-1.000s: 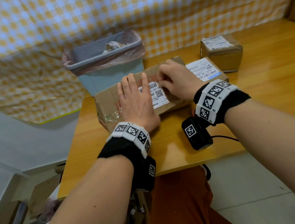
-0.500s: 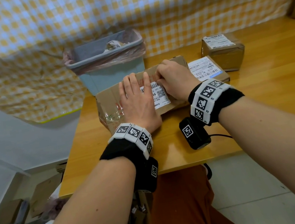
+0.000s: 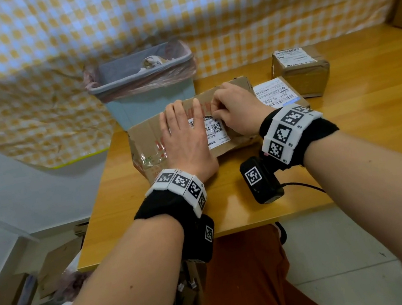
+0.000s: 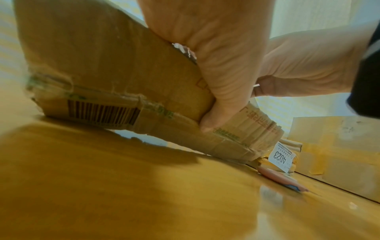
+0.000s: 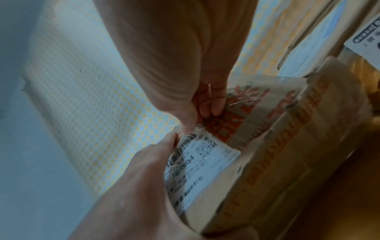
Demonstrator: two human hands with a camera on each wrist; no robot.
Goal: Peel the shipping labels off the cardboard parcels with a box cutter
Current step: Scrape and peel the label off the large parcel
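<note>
A flattened cardboard parcel [image 3: 149, 137] with red print lies on the wooden table [image 3: 352, 140], a white shipping label [image 3: 215, 134] on its top. My left hand [image 3: 185, 128] lies flat on the parcel with straight fingers, covering the label's left part; its thumb reaches over the near edge [image 4: 216, 113]. My right hand [image 3: 214, 114] pinches the label's [image 5: 205, 162] far corner between thumb and forefinger [image 5: 189, 128]. A pink box cutter [image 4: 281, 178] lies on the table by the parcel's right end; the head view hides it.
A blue waste bin [image 3: 143, 87] with a pink liner stands behind the parcel at the table's far left. Two more labelled parcels [image 3: 280, 93] [image 3: 300, 71] sit to the right. A checked cloth hangs behind. The table's front edge is near my wrists.
My right fingertips have edged slightly left along the label's far edge. The left hand has stayed flat on the parcel.
</note>
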